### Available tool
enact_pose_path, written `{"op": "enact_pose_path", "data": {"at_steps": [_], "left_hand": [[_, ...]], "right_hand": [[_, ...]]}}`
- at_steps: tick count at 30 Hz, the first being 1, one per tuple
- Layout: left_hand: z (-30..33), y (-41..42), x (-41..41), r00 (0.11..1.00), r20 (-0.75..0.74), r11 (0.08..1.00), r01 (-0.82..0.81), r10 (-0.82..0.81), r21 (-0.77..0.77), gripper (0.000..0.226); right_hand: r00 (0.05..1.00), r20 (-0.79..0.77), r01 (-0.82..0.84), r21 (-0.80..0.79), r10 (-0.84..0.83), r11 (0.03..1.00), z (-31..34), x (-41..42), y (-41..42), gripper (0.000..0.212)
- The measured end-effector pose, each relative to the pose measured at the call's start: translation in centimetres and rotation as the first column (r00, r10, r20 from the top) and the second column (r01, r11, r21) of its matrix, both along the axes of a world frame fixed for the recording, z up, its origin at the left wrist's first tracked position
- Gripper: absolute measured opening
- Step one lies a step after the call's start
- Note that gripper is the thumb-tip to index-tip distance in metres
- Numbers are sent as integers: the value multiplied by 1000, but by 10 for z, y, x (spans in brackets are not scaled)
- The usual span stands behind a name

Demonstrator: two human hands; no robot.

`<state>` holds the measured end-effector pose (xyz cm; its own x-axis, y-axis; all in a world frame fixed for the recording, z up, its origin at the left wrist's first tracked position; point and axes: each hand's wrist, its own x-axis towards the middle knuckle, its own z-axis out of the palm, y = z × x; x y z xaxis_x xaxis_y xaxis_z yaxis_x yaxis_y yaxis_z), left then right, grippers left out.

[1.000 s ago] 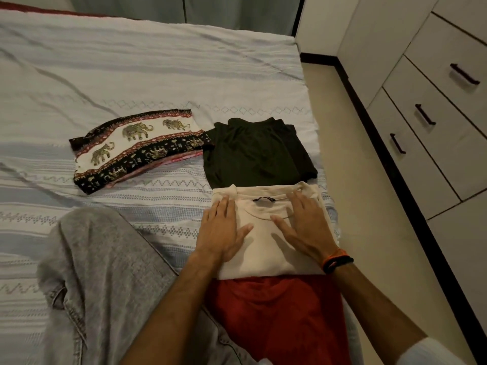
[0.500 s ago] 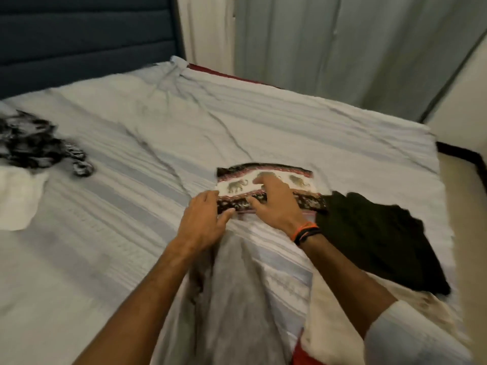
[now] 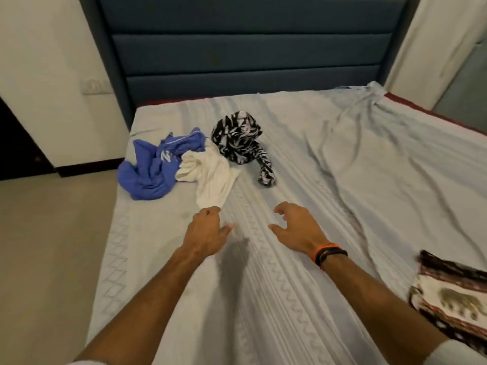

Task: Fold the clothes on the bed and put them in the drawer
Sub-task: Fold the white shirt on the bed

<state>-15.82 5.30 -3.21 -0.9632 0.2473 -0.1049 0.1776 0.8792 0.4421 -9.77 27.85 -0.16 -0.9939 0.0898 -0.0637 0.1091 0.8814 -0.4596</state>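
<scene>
Three unfolded garments lie crumpled near the head of the bed [image 3: 303, 299]: a blue top [image 3: 150, 169], a white garment [image 3: 210, 177] and a black-and-white patterned one [image 3: 242, 140]. My left hand [image 3: 205, 230] reaches over the sheet, its fingertips at the white garment's near edge, fingers loosely curled and holding nothing. My right hand [image 3: 295, 227] hovers beside it with fingers loosely spread, empty, an orange and black band on the wrist. A folded elephant-print cloth [image 3: 453, 299] sits at the right edge of view.
A dark blue padded headboard [image 3: 250, 51] stands behind the bed. Beige floor [image 3: 47, 246] runs along the bed's left side, with a white wall and a switch plate [image 3: 92, 85] beyond. A curtain hangs at the far right.
My view has swung left from the folded pile to the head of the bed. Both hands left the elephant-print cloth and now stretch toward the crumpled clothes.
</scene>
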Motion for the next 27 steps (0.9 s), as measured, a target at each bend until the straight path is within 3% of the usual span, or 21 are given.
{"op": "enact_pose_path", "data": {"at_steps": [7, 10, 13, 14, 16, 18, 19, 21, 22, 24, 27], "left_hand": [[-58, -27, -84, 1000, -2, 999, -29, 29, -27, 68], [-102, -33, -87, 986, -169, 998, -12, 2, -61, 82], [-124, -35, -79, 949, -314, 996, -13, 41, 89, 80], [-125, -35, -78, 944, -324, 986, -15, 69, 166, 80], [-126, -36, -79, 937, -314, 944, -46, 155, 328, 79], [-121, -38, -76, 940, -244, 879, -103, 239, 466, 76], [-118, -38, -76, 943, -185, 842, -144, 275, 520, 76], [-109, -42, -75, 946, -70, 787, -221, 317, 577, 81], [-104, -43, -74, 948, -17, 781, -252, 318, 571, 87], [-90, -46, -67, 957, 36, 808, -264, 289, 526, 98], [-69, -50, -42, 978, -56, 897, -163, 203, 412, 108]], "right_hand": [[996, 69, -57, 43, 54, 997, -37, -122, -24, 49], [993, 45, -114, 62, 111, 992, -65, -180, -49, 55], [986, 5, -169, 7, 169, 986, -92, -212, -87, 77], [983, 8, -184, 59, 184, 981, -102, -217, -99, 81], [977, -32, -192, 276, 209, 942, -120, -224, -118, 62], [976, -82, -162, 352, 203, 922, -121, -224, -125, 31], [979, -89, -151, 288, 184, 946, -119, -222, -125, 23], [989, -62, -138, -8, 137, 990, -104, -204, -121, 9], [990, -49, -142, -187, 135, 972, -97, -189, -118, 14], [980, -19, -183, -465, 197, 866, -73, -154, -106, 26], [909, 121, -190, -731, 398, 656, -30, -98, -88, 19]]}}
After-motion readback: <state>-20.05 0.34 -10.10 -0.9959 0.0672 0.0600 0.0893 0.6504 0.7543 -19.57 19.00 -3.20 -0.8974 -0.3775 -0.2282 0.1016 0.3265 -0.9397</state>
